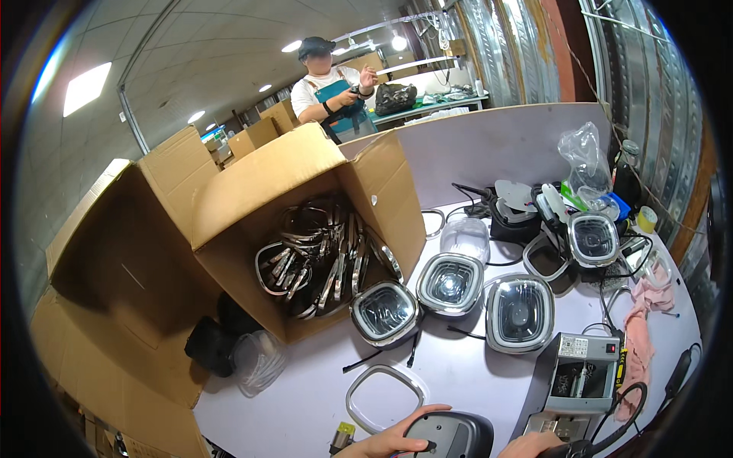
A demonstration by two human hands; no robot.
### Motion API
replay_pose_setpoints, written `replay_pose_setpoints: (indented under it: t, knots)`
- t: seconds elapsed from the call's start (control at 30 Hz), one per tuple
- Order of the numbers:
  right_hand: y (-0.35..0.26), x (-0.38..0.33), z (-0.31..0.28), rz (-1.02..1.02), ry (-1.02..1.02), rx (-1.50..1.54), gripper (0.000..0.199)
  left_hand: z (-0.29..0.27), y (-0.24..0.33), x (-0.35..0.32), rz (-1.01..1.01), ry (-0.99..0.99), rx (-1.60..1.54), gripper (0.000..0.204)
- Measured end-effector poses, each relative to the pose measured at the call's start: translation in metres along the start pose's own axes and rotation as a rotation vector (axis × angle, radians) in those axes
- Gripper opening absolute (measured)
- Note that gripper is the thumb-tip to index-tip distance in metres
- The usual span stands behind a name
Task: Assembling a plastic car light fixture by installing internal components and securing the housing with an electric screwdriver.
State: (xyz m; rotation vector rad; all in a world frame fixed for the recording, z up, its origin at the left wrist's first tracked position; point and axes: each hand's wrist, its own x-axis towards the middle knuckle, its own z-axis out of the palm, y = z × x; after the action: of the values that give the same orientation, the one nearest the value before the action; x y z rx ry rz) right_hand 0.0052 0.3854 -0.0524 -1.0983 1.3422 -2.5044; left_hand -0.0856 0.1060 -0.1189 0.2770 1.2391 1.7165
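Note:
At the lower edge, my left hand (406, 438) is closed round a dark grey rounded housing (456, 435), its thumb lying on the face near a small dark recess. My right hand (531, 444), cut off by the frame, has its fingers bent against a black corded tool (574, 449); most of that grip is hidden. Just beyond my left hand lies a pale rounded-square ring (351, 397). Farther out stand lamp-like units with clear, silver-rimmed fronts: one on the left (384, 313), one in the middle (450, 283) and one on the right (521, 314).
A cardboard box (267, 164) holds several metal-looking rings (336, 278). Another carton (114, 305) gapes at left. Near my right hand stands a grey device with a red switch (584, 374), beside a pink cloth (640, 343). Across the partition (504, 141) stands another person (336, 91).

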Motion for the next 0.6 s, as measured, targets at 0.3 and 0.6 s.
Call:
replay_pose_setpoints:
  t: [0.3,0.6]
  knots:
    - [-0.004,-0.005,0.004,0.077,-0.064,0.036,0.039,0.023,0.009,-0.007,0.025,0.079,-0.179,0.094]
    - [-0.003,-0.002,0.003,0.067,-0.103,0.062,0.039,0.024,0.006,-0.005,0.039,0.079,-0.152,0.098]
